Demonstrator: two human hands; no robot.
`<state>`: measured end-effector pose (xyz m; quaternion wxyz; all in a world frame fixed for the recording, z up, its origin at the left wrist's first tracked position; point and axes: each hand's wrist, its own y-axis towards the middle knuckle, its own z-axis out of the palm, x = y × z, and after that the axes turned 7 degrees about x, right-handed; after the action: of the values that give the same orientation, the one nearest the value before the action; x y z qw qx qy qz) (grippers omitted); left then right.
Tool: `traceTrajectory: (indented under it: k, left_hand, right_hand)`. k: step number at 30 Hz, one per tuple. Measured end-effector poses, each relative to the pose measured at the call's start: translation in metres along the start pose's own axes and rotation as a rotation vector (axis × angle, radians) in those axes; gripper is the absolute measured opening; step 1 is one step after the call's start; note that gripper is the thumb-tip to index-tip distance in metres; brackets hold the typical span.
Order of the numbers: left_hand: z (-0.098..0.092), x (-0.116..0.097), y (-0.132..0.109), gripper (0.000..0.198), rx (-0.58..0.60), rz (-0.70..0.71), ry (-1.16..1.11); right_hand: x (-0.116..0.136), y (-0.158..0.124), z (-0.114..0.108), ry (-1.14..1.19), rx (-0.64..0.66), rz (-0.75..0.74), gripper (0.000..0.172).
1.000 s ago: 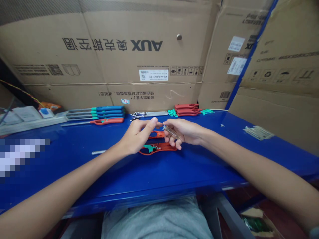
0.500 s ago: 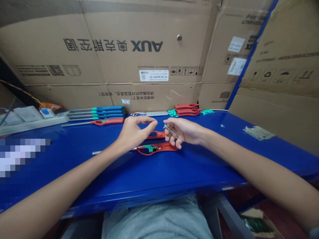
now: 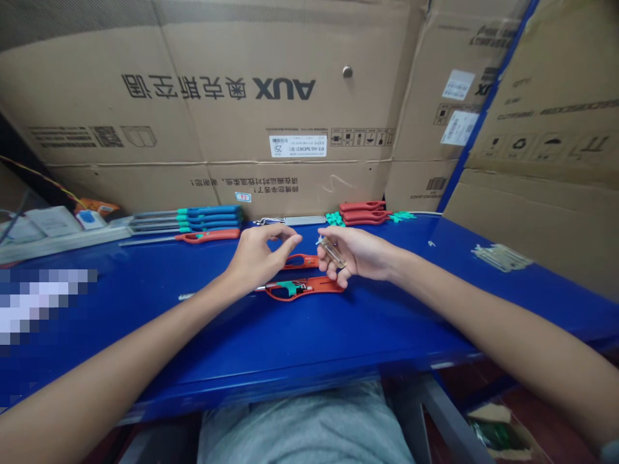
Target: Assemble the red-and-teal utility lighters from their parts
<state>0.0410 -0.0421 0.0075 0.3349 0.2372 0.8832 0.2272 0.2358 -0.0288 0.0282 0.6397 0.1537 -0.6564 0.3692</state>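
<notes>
My right hand (image 3: 360, 254) holds a small clear tube with a metal tip (image 3: 331, 250) between thumb and fingers, just above the blue table (image 3: 300, 335). My left hand (image 3: 258, 254) hovers a little to its left, thumb and forefinger pinched together; whatever is in the pinch is too small to make out. Below both hands lies an open orange lighter shell with a teal trigger (image 3: 302, 288), its metal rod pointing left. A second orange shell half (image 3: 302, 261) lies just behind it.
At the back of the table lie several blue-handled long lighters (image 3: 203, 218), an orange one (image 3: 207, 236), metal rods (image 3: 294, 221), stacked orange shells (image 3: 365, 212) with teal parts. Clear tubes (image 3: 500, 256) sit at right. Cardboard boxes (image 3: 271, 96) wall the back.
My left hand has drawn slightly left, away from the tube's tip, and closed into a pinch. My right hand has tilted the clear tube a little upward.
</notes>
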Motion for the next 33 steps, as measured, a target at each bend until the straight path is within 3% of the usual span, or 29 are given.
traceTrajectory:
  k: [7, 12, 23, 33]
  left_hand:
    - [0.001, 0.004, -0.001, 0.02, 0.03, 0.032, -0.013]
    - [0.0, -0.002, -0.003, 0.021, 0.049, 0.042, -0.005]
    - [0.005, -0.008, -0.006, 0.029, 0.181, 0.117, -0.061]
    - [0.007, -0.002, -0.006, 0.027, 0.218, 0.115, -0.035]
  right_hand:
    - [0.0, 0.0, 0.001, -0.032, -0.008, 0.016, 0.037]
    - [0.0, 0.002, -0.001, -0.107, -0.051, 0.109, 0.037]
    - [0.0, 0.001, 0.0, -0.154, 0.034, 0.226, 0.04]
    - [0.002, -0.002, -0.002, -0.4, -0.082, 0.337, 0.041]
